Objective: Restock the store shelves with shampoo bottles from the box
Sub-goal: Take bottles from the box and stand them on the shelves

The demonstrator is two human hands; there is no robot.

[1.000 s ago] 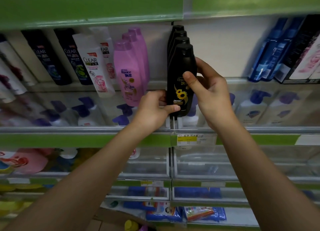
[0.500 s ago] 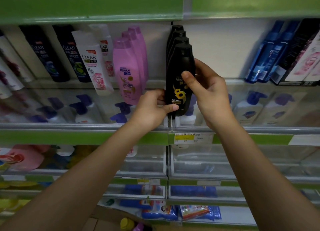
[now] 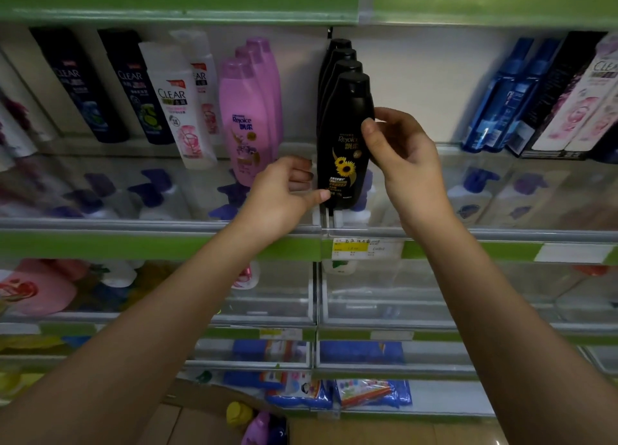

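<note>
Head view: right hand (image 3: 406,163) grips the front black bottle (image 3: 346,140); left hand (image 3: 284,194) pinches its base

Both arms reach up, left grip (image 3: 284,190) and right grip (image 3: 406,157) curled (thumbs forward).

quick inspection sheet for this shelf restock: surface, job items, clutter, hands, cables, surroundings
surface: green-edged shelf with a clear front guard and a yellow price tag.
job's things: front black bottle stands upright at the head of a row of four black bottles; pink bottles stand in a row to its left.
clutter: loose bottles low down near the floor; blue packets on the bottom shelf.
hands: left hand holds the front black bottle's lower edge, thumb on the label; right hand grips its right side.
cables: nothing seen.
surroundings: Clear bottles at left, blue bottles at right, pump bottles below.
</note>
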